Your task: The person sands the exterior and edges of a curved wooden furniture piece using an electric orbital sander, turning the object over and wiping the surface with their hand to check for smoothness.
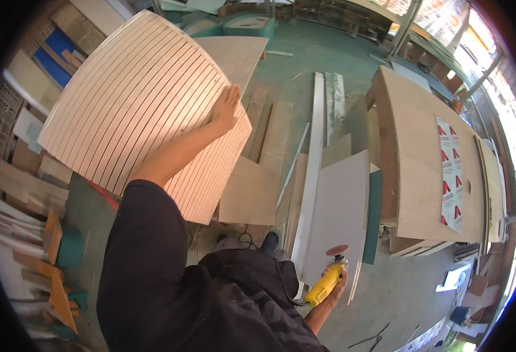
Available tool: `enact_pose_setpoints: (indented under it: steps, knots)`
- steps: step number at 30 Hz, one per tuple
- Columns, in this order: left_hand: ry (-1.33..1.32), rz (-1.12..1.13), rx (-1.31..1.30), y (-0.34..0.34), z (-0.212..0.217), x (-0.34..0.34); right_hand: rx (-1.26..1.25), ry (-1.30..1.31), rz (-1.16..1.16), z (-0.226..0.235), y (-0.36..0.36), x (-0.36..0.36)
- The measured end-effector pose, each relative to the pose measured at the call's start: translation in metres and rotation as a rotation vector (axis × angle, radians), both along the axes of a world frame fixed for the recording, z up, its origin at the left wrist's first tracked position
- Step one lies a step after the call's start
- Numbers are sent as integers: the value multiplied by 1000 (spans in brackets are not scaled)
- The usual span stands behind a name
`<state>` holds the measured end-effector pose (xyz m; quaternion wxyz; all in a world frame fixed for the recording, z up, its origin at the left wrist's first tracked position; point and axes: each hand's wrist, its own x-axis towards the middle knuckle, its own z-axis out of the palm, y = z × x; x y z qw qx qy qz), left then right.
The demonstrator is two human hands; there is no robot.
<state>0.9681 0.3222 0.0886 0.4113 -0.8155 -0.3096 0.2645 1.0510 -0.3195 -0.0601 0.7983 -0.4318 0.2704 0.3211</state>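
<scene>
A large pale wooden panel (135,88) with close parallel grooves and a curved outline fills the upper left. My left arm reaches across it, and my left hand (226,110) lies flat near its right edge, fingers stretched out. Down at the lower right, my right hand (341,283) is wrapped round a yellow angle grinder (324,286). A round reddish-brown disc (337,250) sits on the grinder's head, facing upward and apart from the panel. The grinder's cord runs back toward my dark clothing; part of the grip is hidden behind the tool.
A wooden workbench (419,146) stands at the right with a printed sheet (450,176) on it. White boards (339,211) and long strips (313,158) lie in the middle. Wood offcuts (58,293) are piled at the left. A loose cable (377,336) lies on the floor.
</scene>
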Motion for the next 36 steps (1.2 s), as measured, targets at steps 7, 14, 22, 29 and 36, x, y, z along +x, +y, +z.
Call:
enact_pose_setpoints:
  steps: [7, 14, 22, 29, 36]
  knots:
    - [157, -93, 31, -7, -106, 5, 22, 22, -8, -28, -23, -2]
    - [249, -177, 50, -24, -174, 4, -42, -21, -47, -18, -27, 9]
    - [280, -175, 83, -60, -188, -26, -86, -13, 18, -3, -23, 35]
    - [251, -138, -52, -142, -184, -109, -70, -95, 257, 10, 12, 51]
    - [115, 112, -874, -268, -178, -214, 20, -71, 421, -29, 69, 48]
